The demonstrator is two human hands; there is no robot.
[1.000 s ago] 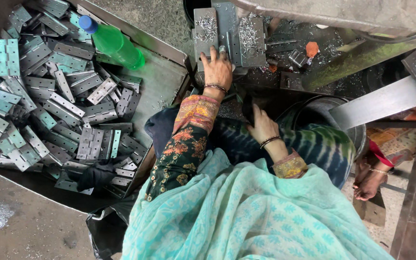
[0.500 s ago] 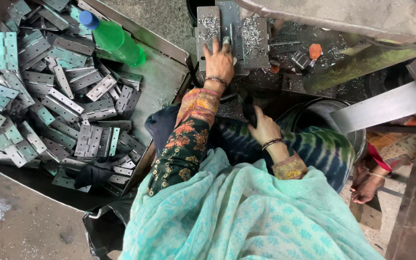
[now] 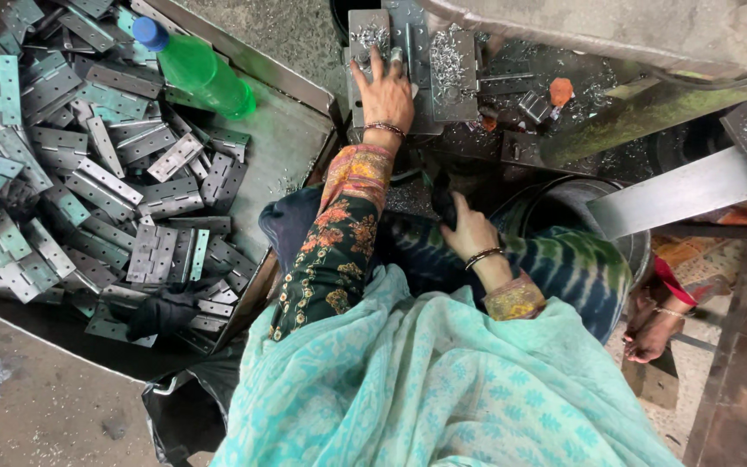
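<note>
My left hand [image 3: 386, 91] lies palm-down with fingers spread, pressing on a grey metal hinge plate [image 3: 367, 39] that sits on the machine bed and is strewn with metal shavings. A second grey plate [image 3: 453, 65] lies just to its right. My right hand [image 3: 470, 232] is lower, near my lap, closed around a dark handle [image 3: 444, 207] that sticks up between my knees. Both wrists wear bangles.
A metal tray [image 3: 287, 147] at left holds a pile of several grey and teal hinges [image 3: 88, 173], a green plastic bottle [image 3: 205, 73] and a black glove [image 3: 162, 316]. A steel bar [image 3: 676, 195] juts in from the right above a round dark container [image 3: 564, 207]. A bare foot [image 3: 654, 333] shows at right.
My left hand has slid a little farther up onto the hinge plate. My right hand stays on the dark handle.
</note>
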